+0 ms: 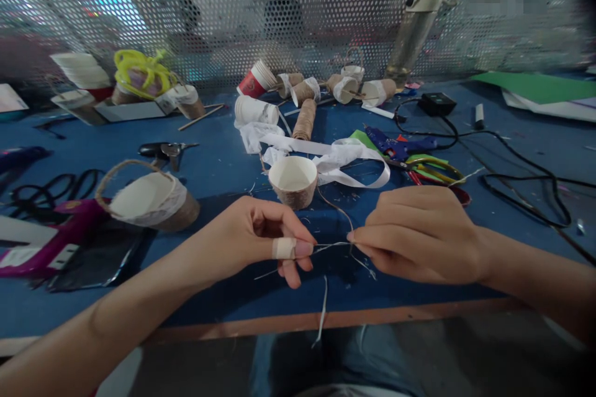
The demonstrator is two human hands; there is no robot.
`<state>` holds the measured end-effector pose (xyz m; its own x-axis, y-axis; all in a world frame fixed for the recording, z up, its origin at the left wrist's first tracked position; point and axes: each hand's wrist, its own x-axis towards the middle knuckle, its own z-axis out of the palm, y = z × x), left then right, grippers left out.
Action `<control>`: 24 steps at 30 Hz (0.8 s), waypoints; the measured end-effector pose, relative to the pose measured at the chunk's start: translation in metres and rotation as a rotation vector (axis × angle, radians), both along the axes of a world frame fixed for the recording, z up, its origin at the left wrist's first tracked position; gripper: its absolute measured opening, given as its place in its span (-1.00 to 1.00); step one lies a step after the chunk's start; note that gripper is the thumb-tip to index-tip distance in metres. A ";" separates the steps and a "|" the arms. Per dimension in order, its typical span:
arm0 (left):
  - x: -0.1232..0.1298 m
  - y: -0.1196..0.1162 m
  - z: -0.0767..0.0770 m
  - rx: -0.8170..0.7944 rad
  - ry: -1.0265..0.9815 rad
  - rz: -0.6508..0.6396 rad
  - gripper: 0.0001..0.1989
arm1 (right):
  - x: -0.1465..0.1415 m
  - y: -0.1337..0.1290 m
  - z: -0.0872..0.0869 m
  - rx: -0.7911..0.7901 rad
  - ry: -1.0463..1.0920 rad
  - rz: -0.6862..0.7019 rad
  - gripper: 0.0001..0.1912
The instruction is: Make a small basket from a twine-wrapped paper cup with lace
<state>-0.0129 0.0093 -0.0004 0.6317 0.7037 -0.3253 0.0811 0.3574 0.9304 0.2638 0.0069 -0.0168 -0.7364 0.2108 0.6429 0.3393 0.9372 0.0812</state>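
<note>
Here, blue worktop (218,177) spans the scene | right hand (419,232): fingers pinched on thin strands (333,245) | left hand (265,232): bandaged thumb and fingers clamped on the same strands | handled basket (187,208): beyond left forearm | small cup (298,183): upright, just beyond the hands | strands: stretched between both hands, near worktop's front edge

Craft workshop, looks like.
Blue worktop (223,177) against perforated metal screen (335,6); blue glue gun (395,141), magenta glue gun (78,232), scissors (410,165), twine roll (305,119), white ribbon (342,152), stacked paper cups (257,79), black power adapter (436,103) all strewn about.
</note>
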 end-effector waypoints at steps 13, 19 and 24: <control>-0.001 -0.001 -0.004 0.044 0.024 -0.038 -0.91 | -0.004 -0.005 0.002 -0.154 -0.153 0.022 -0.76; 0.001 0.001 -0.004 0.016 0.048 -0.046 -0.92 | -0.004 -0.005 -0.004 -0.172 -0.225 -0.049 -0.72; -0.003 0.002 -0.002 0.167 0.094 -0.039 -0.94 | -0.001 0.002 -0.002 -0.235 -0.182 -0.046 -0.77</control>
